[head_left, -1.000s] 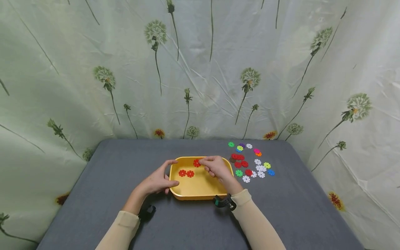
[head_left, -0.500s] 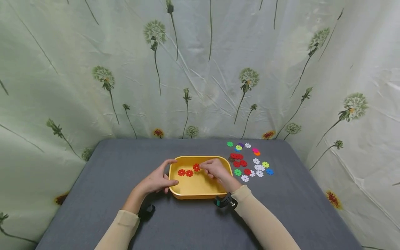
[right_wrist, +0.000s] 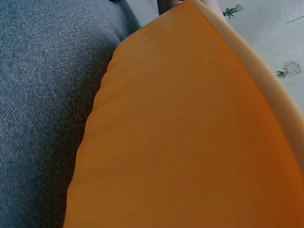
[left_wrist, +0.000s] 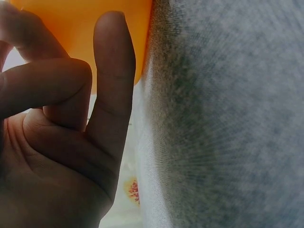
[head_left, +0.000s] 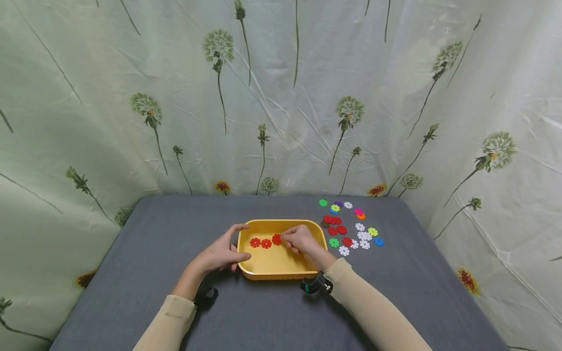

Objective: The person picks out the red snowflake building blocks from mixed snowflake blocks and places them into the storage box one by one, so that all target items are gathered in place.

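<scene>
Currently, the yellow tray (head_left: 274, 263) contains two red discs (head_left: 255, 243). Inside it, the right hand (head_left: 301, 240) pinches another red disc (head_left: 276, 239); the left hand (head_left: 221, 251) grips the tray's side.

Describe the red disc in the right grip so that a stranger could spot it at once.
On the gray table, find the yellow tray. Inside it, the red disc is the rightmost of three, roughly in a row. Unlike the two red discs to its left, it is pinched by the right grip.
</scene>
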Action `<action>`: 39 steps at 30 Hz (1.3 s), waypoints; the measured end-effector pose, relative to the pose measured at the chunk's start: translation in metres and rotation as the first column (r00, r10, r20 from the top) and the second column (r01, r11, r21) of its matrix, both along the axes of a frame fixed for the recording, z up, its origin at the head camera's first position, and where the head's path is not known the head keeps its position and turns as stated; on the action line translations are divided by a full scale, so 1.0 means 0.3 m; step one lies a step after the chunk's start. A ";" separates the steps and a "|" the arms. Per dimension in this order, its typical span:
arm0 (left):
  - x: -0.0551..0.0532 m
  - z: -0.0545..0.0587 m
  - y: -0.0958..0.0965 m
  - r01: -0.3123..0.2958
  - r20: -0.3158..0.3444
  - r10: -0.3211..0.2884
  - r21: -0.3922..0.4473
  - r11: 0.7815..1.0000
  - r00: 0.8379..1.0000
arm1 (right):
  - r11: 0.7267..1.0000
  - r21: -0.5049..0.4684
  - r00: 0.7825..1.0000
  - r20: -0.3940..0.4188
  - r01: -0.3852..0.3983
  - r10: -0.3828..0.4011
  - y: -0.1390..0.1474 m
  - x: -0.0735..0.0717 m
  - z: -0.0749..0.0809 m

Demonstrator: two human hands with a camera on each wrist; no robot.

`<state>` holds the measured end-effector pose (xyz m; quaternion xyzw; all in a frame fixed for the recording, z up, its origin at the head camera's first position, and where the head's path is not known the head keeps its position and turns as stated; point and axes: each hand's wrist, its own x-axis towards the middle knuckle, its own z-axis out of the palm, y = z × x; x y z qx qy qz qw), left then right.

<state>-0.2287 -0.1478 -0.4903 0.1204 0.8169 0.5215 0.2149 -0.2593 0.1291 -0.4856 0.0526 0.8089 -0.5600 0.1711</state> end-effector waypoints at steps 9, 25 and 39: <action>0.002 0.005 0.003 -0.008 0.001 0.008 -0.012 1.000 1.000 | 1.000 0.022 1.000 -0.018 0.005 -0.005 0.000 -0.002 0.000; 0.001 -0.014 0.006 -0.014 0.018 0.014 -0.016 1.000 1.000 | 0.988 -0.064 0.984 -0.113 -0.142 0.134 0.035 0.004 0.055; -0.001 -0.004 -0.001 -0.005 0.001 0.005 -0.018 1.000 1.000 | 0.973 -0.229 0.950 -0.311 -0.035 -0.039 0.307 -0.004 0.127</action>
